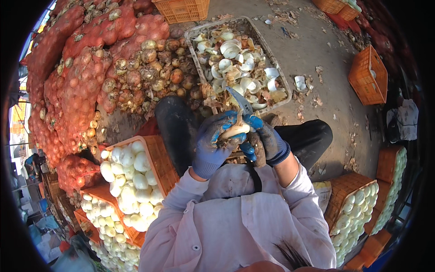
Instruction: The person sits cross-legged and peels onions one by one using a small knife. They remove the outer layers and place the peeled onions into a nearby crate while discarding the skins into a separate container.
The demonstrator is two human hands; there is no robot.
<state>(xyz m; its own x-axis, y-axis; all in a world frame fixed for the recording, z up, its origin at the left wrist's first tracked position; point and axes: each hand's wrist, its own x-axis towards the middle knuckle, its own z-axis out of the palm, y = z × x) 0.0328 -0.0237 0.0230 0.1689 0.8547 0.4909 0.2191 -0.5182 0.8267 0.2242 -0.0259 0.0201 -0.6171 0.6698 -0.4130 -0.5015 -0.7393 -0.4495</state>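
My left hand (pixel 214 142), in a dirty blue-coated work glove, grips a partly peeled onion (pixel 235 130) in front of my lap. Close against it, my right hand (pixel 272 141), gloved likewise, holds a curved knife (pixel 240 100) by its thick handle (pixel 257 146). The blade points away from me, over the near edge of a shallow plastic tray (pixel 289 89). Onion skins and pale outer layers (pixel 231 49) are heaped in that tray. My fingers hide much of the onion and part of the knife.
Unpeeled onions (pixel 156 68) spill from red mesh sacks (pixel 81 88) at the left. Orange crates of peeled onions stand by my left side (pixel 163 166) and right side (pixel 343 193). Another orange crate (pixel 368 76) sits farther right. Skin scraps (pixel 300 83) litter the floor.
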